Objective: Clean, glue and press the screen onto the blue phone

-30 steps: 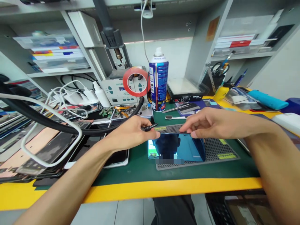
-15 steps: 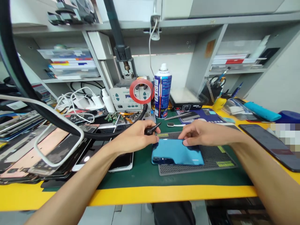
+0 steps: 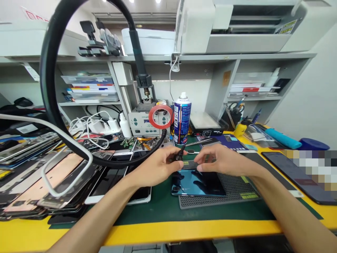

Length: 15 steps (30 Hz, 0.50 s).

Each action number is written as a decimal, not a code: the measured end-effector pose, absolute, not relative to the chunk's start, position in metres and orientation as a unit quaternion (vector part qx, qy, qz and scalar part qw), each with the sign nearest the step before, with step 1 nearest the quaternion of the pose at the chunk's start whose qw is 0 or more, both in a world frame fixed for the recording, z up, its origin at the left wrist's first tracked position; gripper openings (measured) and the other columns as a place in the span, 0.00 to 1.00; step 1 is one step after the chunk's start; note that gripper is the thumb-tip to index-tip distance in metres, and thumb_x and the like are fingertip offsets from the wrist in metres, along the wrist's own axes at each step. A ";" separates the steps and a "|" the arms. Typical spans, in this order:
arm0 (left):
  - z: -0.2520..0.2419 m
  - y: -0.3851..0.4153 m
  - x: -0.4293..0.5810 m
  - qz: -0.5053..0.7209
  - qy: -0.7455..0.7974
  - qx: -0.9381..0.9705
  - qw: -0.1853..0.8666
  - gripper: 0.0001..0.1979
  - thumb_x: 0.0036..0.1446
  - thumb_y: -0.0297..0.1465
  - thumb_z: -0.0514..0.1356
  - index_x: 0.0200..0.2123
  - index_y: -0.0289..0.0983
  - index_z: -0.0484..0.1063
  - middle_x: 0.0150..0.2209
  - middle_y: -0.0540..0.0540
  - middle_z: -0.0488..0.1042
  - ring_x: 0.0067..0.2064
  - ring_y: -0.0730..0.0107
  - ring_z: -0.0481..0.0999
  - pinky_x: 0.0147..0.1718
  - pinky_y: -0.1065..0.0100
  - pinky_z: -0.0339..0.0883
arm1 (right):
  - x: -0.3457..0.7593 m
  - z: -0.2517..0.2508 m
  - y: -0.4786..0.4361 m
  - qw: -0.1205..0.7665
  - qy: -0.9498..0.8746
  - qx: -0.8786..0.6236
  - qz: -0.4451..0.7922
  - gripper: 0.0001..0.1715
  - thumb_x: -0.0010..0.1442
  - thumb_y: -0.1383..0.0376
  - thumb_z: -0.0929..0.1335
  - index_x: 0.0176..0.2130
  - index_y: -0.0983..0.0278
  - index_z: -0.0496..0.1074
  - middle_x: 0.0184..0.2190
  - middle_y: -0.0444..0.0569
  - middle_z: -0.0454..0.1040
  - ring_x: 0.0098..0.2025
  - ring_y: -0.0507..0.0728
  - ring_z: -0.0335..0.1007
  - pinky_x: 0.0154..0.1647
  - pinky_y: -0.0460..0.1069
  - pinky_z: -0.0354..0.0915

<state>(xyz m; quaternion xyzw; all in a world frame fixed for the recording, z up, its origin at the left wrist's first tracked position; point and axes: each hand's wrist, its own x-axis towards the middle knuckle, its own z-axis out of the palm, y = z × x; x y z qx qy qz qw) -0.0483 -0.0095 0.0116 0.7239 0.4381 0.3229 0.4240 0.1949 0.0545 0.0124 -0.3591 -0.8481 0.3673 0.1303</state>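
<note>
A blue phone (image 3: 198,183) lies back up on a grey perforated mat (image 3: 237,189) on the green bench mat. My left hand (image 3: 155,168) is closed round a small black tool (image 3: 180,154) whose tip points up, just above the phone's far left corner. My right hand (image 3: 222,161) rests its fingertips on the phone's far edge, fingers curled and pinched together.
A pile of phone screens and backs (image 3: 50,175) fills the left. A black hose (image 3: 52,91) loops overhead from the hot-air station (image 3: 143,121). Behind stand a blue spray can (image 3: 182,119), a red tape roll (image 3: 160,116), a heating plate (image 3: 206,124). A dark phone (image 3: 297,172) lies right.
The phone, tilted up on its edge a second ago, now lies flat on the mat. My head has lifted, showing more shelf. Both hands stay at the phone's far edge.
</note>
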 end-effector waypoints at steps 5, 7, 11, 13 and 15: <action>0.004 -0.008 -0.044 0.398 0.430 0.696 0.416 0.08 0.58 0.34 0.62 0.39 0.36 0.76 0.39 0.47 0.76 0.40 0.65 0.73 0.39 0.66 0.65 | 0.179 0.006 0.044 0.198 -0.797 -0.327 0.467 0.24 0.55 0.55 0.76 0.49 0.63 0.76 0.43 0.50 0.79 0.42 0.58 0.75 0.43 0.52 0.69; 0.000 -0.007 -0.041 0.426 0.426 0.676 0.425 0.08 0.57 0.34 0.63 0.38 0.36 0.75 0.37 0.47 0.76 0.38 0.66 0.73 0.38 0.66 0.65 | 0.171 0.003 0.041 0.219 -0.767 -0.319 0.512 0.28 0.54 0.57 0.76 0.52 0.63 0.74 0.43 0.51 0.79 0.42 0.59 0.75 0.44 0.52 0.69; -0.003 -0.008 -0.036 0.453 0.431 0.663 0.413 0.08 0.58 0.36 0.63 0.36 0.37 0.75 0.33 0.48 0.74 0.35 0.68 0.71 0.36 0.67 0.64 | 0.160 -0.002 0.037 0.248 -0.724 -0.301 0.569 0.25 0.54 0.57 0.76 0.49 0.64 0.75 0.36 0.48 0.79 0.35 0.55 0.74 0.37 0.50 0.69; -0.003 -0.008 -0.035 0.455 0.446 0.662 0.394 0.09 0.57 0.37 0.64 0.36 0.37 0.75 0.31 0.49 0.73 0.33 0.69 0.70 0.33 0.68 0.62 | 0.157 -0.003 0.037 0.251 -0.718 -0.294 0.579 0.19 0.56 0.56 0.75 0.43 0.65 0.76 0.33 0.48 0.78 0.32 0.54 0.73 0.36 0.49 0.70; -0.001 -0.008 -0.037 0.456 0.467 0.655 0.381 0.14 0.55 0.39 0.66 0.41 0.36 0.75 0.31 0.50 0.72 0.32 0.69 0.69 0.31 0.68 0.61 | 0.156 -0.003 0.037 0.239 -0.718 -0.295 0.584 0.17 0.57 0.56 0.74 0.40 0.66 0.77 0.32 0.48 0.78 0.31 0.54 0.73 0.36 0.49 0.70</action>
